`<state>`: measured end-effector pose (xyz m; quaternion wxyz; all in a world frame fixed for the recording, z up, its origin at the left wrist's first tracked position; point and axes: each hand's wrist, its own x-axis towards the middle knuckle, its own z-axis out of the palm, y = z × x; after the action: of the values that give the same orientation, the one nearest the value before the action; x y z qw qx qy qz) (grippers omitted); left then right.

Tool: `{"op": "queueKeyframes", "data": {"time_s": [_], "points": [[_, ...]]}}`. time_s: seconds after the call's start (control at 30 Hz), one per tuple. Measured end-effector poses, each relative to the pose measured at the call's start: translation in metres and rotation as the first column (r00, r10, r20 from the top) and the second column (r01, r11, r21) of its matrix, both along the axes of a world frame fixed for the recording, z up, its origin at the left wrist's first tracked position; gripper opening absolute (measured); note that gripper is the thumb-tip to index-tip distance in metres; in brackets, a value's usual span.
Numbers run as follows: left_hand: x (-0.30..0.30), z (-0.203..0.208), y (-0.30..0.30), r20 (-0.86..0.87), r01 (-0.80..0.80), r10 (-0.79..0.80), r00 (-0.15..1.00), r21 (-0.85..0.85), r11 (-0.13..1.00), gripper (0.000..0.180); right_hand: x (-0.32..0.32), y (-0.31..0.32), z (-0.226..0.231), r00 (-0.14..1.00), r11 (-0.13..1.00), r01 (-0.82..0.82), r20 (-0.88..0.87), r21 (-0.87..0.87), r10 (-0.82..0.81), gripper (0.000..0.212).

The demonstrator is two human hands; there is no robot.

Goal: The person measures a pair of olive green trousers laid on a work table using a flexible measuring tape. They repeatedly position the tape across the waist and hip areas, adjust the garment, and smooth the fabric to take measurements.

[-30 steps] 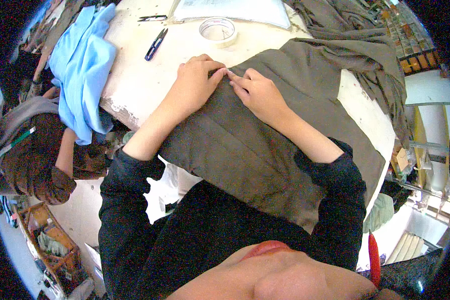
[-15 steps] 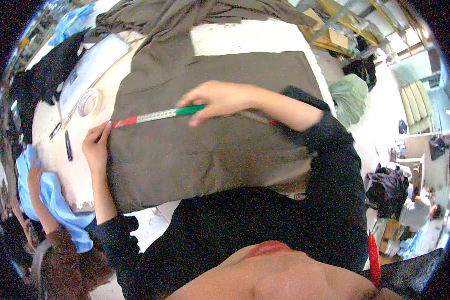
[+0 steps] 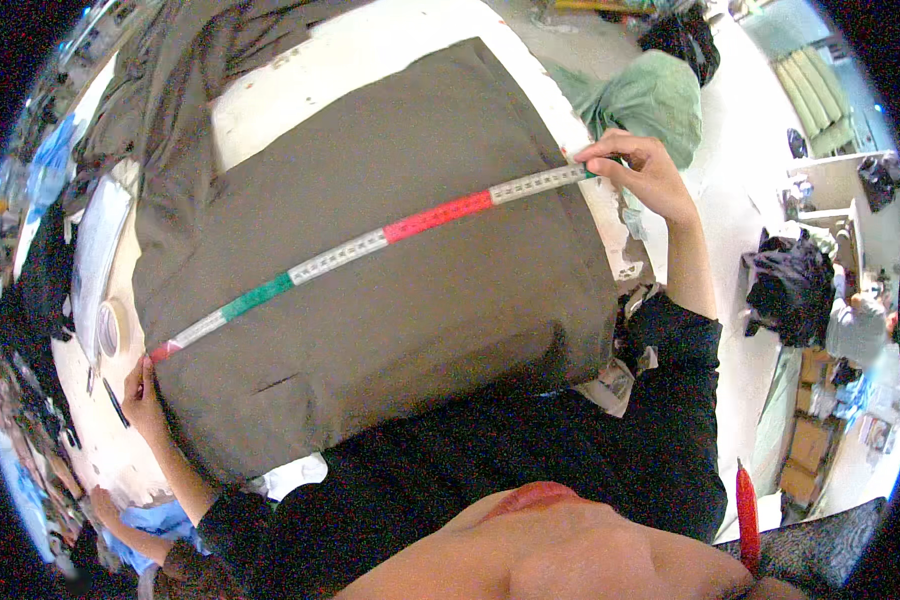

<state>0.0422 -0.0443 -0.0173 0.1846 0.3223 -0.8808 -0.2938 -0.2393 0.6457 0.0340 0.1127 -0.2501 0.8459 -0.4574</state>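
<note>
A tape measure point(image 3: 438, 217) with red, white and green sections runs taut, slanting across a dark grey-brown cloth point(image 3: 370, 130) spread on the white table point(image 3: 300, 60). My left hand point(image 3: 147, 398) pinches its red end at the cloth's left edge. Past the cloth's right edge, my right hand point(image 3: 642, 172) grips the tape between thumb and fingers, over the table's border. Whatever length of tape lies beyond the right hand is mostly hidden.
Left of the cloth lie a tape roll point(image 3: 113, 328) and a dark pen point(image 3: 116, 402). Another person's arm point(image 3: 135, 530) rests by blue cloth at lower left. A green sack point(image 3: 655, 105) stands beyond the table at right. Rumpled dark cloth point(image 3: 185, 80) covers the far left.
My right hand has slid far to the right along the tape, stretching it across the cloth's width. My left hand still holds the red end. The whole view has turned.
</note>
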Motion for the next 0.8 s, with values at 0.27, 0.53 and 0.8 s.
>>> {"op": "queueKeyframes", "data": {"time_s": [0.27,0.53,0.8], "points": [[-0.002,0.015,-0.004,0.12,-0.03,0.031,0.992,-0.008,1.0,0.032,0.01,-0.008,-0.018,0.983,0.992,0.106,-0.155,0.066,-0.095,0.013],[-0.01,0.026,0.009,0.147,-0.008,0.001,0.989,0.045,0.999,0.033,0.012,-0.01,-0.019,0.983,0.99,0.142,-0.115,0.007,-0.141,0.015],[-0.007,0.031,0.005,0.217,0.046,-0.036,0.976,-0.042,0.998,0.035,0.013,-0.009,-0.017,0.972,0.986,0.161,-0.179,0.042,-0.151,0.012]]}}
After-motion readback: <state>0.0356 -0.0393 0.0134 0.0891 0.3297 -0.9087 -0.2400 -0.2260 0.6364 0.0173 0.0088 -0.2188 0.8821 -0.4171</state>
